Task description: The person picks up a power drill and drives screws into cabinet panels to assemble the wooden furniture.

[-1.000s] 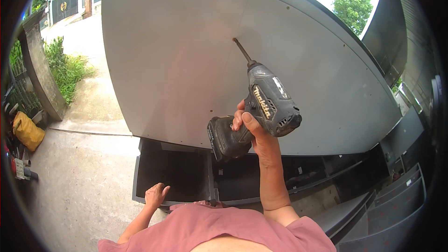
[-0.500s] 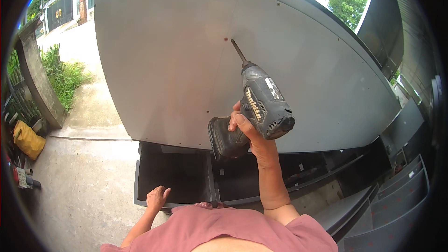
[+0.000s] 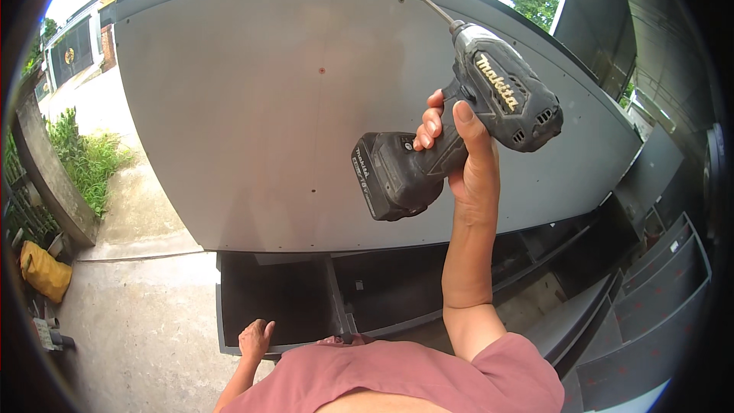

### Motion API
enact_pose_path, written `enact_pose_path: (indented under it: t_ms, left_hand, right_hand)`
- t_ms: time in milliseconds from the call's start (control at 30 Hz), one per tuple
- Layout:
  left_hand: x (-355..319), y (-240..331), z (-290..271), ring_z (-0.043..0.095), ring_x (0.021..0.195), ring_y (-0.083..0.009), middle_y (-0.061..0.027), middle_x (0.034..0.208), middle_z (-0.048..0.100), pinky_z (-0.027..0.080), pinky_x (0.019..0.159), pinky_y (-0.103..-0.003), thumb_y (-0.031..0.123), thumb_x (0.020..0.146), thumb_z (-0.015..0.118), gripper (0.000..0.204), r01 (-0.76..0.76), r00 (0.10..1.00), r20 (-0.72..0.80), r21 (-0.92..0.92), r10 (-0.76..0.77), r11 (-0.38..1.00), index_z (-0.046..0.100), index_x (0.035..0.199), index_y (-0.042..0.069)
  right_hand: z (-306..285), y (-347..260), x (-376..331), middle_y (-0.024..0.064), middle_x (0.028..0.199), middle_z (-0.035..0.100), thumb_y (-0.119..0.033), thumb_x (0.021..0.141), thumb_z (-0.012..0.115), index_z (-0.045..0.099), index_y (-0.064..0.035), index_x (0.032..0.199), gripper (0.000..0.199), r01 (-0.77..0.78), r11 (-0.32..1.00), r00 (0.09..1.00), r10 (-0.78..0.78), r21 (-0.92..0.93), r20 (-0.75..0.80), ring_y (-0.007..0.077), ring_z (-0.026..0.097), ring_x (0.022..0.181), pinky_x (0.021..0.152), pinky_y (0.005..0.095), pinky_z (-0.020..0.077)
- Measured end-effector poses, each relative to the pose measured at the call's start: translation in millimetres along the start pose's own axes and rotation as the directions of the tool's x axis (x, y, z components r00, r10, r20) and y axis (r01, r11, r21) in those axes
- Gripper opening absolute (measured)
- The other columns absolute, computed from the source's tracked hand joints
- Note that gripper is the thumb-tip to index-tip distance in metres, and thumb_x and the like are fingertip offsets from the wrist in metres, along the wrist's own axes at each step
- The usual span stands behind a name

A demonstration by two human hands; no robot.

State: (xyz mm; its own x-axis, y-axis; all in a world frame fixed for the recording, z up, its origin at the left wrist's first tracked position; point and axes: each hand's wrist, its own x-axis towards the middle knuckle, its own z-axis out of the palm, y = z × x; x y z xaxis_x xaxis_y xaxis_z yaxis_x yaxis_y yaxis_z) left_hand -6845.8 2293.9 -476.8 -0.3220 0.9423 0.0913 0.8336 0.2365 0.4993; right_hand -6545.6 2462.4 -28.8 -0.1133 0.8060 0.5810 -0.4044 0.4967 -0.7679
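Observation:
My right hand (image 3: 451, 134) grips the handle of a black cordless impact driver (image 3: 501, 84), its battery at the lower left. The long driver bit (image 3: 436, 8) points up and left. Its tip appears just right of a screw (image 3: 401, 1) near the far edge of the large grey panel (image 3: 245, 107); whether it touches the panel, I cannot tell. Low on the left, my left hand (image 3: 254, 339) has its fingers curled over the near edge of a dark cabinet frame (image 3: 222, 302).
Under the panel, the frame holds dark compartments (image 3: 283, 294). More grey panels (image 3: 650, 298) with red marks stand at the right. At the left are a concrete floor (image 3: 138, 306), a yellow sack (image 3: 46, 271) and a concrete post (image 3: 53, 157).
My right hand has moved the driver up and to the right, from beside the reddish screw at the panel's middle toward a far-edge screw. My left hand stays at the frame's near edge.

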Motion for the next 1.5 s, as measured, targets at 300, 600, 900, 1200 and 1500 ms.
enact_pose_path:
  t_ms: [300,600,900,1200,1500]
  left_hand:
    - [-3.0,13.4,-0.2,0.064,0.073,-0.0304,-0.0114,0.075,0.065,0.048,0.065,-0.04,0.041,0.086,0.059,0.036,0.02,1.0,0.013,0.004,-0.02,1.0,0.062,0.079,0.006]
    - [4.9,15.7,-7.4,0.063,0.074,-0.031,-0.0122,0.075,0.064,0.048,0.066,-0.04,0.041,0.086,0.059,0.036,-0.005,1.0,0.007,0.004,0.005,1.0,0.062,0.08,0.005]
    - [20.5,-14.5,-9.3,0.063,0.077,-0.0327,-0.0129,0.078,0.065,0.048,0.069,-0.042,0.04,0.086,0.059,0.035,0.012,0.999,0.041,0.016,-0.012,1.0,0.063,0.083,0.005]
    - [42.0,-99.5,-35.1,0.061,0.088,-0.0285,-0.0139,0.096,0.06,0.048,0.076,-0.039,0.03,0.089,0.059,0.035,0.092,0.99,-0.08,-0.266,-0.117,0.96,0.057,0.109,0.002]
    - [56.0,-81.5,-12.9,0.039,0.121,-0.0464,-0.0306,0.133,0.035,0.038,0.097,-0.047,0.044,0.087,0.056,0.076,0.185,0.981,0.112,-0.299,-0.158,0.936,0.022,0.142,0.004]
  right_hand:
    - [-7.8,-3.6,1.0,0.0052,0.069,0.052,-0.038,0.077,0.07,0.052,0.0,0.098,0.047,-0.012,1.0,1.0,0.012,-0.003,0.005,0.0138,0.053,0.061,0.063,0.0298,0.0474]
    - [-6.7,-5.0,3.6,0.0042,0.068,0.053,-0.029,0.079,0.07,0.054,-0.0016,0.09,0.033,-0.036,0.998,0.999,0.036,0.041,0.003,0.0122,0.054,0.062,0.06,0.0268,0.0462]
    - [0.1,4.5,9.5,0.0043,0.068,0.053,-0.03,0.08,0.069,0.053,-0.0026,0.092,0.034,-0.005,0.997,1.0,0.007,0.077,-0.024,0.0127,0.054,0.062,0.061,0.0281,0.0466]
    - [8.0,20.2,0.8,0.005,0.07,0.05,-0.036,0.08,0.067,0.051,-0.0005,0.094,0.042,0.09,0.978,0.959,-0.034,0.189,-0.283,0.0142,0.053,0.063,0.062,0.0298,0.0478]
    - [11.8,15.8,11.4,0.0034,0.067,0.05,-0.036,0.078,0.069,0.053,-0.0015,0.09,0.04,0.163,0.986,0.893,-0.157,-0.021,-0.422,0.0128,0.051,0.06,0.059,0.0285,0.0448]
